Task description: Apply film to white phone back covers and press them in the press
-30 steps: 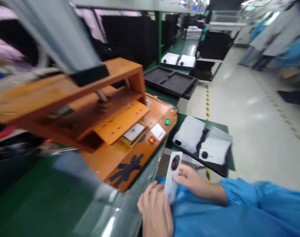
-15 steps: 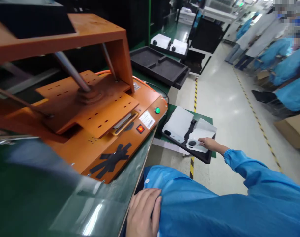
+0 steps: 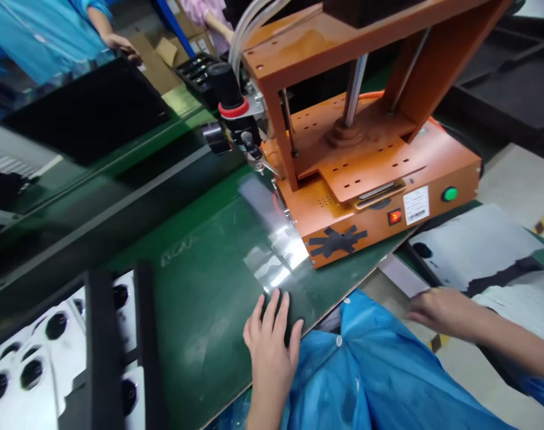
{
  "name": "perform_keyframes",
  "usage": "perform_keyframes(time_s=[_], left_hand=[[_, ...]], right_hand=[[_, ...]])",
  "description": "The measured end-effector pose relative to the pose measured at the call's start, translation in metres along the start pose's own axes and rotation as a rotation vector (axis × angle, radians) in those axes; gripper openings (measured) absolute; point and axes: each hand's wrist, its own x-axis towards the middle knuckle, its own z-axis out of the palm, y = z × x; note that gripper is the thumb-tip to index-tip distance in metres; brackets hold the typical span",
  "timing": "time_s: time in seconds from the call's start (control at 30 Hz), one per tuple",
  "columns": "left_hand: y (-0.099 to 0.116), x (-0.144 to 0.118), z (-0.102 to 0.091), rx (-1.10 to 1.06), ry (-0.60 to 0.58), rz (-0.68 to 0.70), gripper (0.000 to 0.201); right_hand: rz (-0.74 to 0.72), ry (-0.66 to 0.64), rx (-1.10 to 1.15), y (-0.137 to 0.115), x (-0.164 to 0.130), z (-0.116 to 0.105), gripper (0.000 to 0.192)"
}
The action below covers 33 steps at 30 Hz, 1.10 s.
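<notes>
My left hand [image 3: 272, 340] rests on the green work surface [image 3: 209, 298] near its edge, fingers spread, with nothing in it. Near its fingertips lie clear, shiny strips of film [image 3: 276, 269]. My right hand [image 3: 446, 310] is in the air at the right, blurred, with its fingers curled in and nothing visible in them. It is beside a dark tray holding white panels [image 3: 478, 245], one with a black round spot. The orange press [image 3: 370, 221] stands ahead of my hands, its green button [image 3: 449, 193] and red switch [image 3: 394, 217] lit.
At the lower left, a black tray [image 3: 104, 358] holds several white panels [image 3: 65, 340] with black round spots. A black air regulator [image 3: 233, 101] is mounted on the press's left side. Across the bench is another person's hand [image 3: 123, 46]. Black trays [image 3: 513, 83] stand at the upper right.
The view has swung left. My right hand has come away from the white panel it was touching and moved back toward my body. My left hand now lies spread on the bench.
</notes>
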Motion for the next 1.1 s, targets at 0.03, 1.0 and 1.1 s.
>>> perform_keyframes(time_s=[0.03,1.0,1.1], left_hand=[[-0.003,-0.007,0.0,0.042,-0.014,-0.031,0.053],[-0.088,0.062,0.003,-0.103,0.219,-0.425,0.02],[-0.089,0.063,0.005,-0.091,0.208,-0.408,0.023]], right_hand=[[-0.124,-0.306,0.077,-0.032,0.028,0.007,0.039],[-0.593,-0.049,-0.076,-0.199,0.267,0.146,0.017],[-0.621,-0.038,-0.139,-0.2,0.264,0.145,0.021]])
